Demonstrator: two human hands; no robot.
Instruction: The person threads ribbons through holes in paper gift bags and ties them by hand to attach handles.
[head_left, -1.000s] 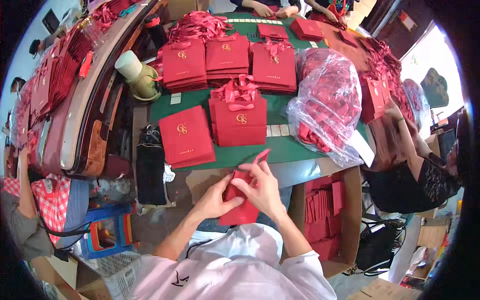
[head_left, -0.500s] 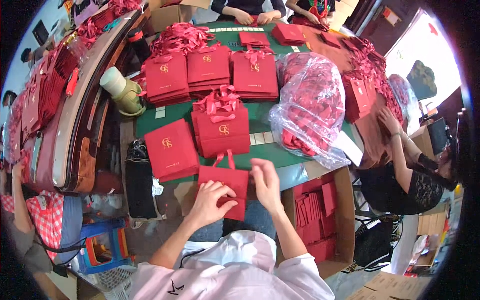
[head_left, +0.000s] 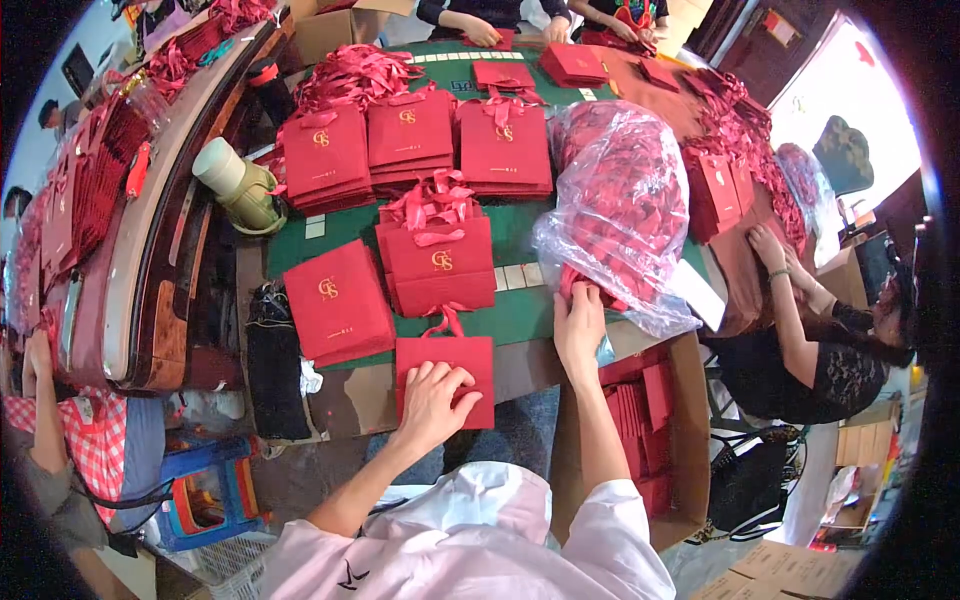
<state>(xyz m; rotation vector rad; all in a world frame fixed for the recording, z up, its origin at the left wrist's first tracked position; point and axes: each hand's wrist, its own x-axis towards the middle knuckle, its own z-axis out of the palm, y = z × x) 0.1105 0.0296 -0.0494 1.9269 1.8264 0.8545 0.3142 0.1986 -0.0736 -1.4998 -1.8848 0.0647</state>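
My left hand [head_left: 437,402] lies on a small red paper gift bag [head_left: 455,352] at the table's near edge, its fingers and thumb apart. A ribbon handle [head_left: 445,321] sticks out at the bag's far end. My right hand [head_left: 580,325] is at the near left opening of a clear plastic sack [head_left: 640,190] full of red ribbons [head_left: 600,284]. Its fingers are closed at the ribbons, their tips partly hidden. Beyond the left hand are a stack of flat red bags [head_left: 340,305] and a pile with pink-red ribbon handles [head_left: 440,262].
Several stacks of red bags [head_left: 410,135] stand farther back on the green table [head_left: 515,232], beside a green-and-white flask [head_left: 235,185]. A cardboard box [head_left: 690,440] holding red bags is right of my legs. Co-workers' hands [head_left: 775,255] are at the right and far sides.
My right hand has moved right and forward from beside the small bag to the ribbons at the sack. My left hand stays on the bag, which now lies straighter.
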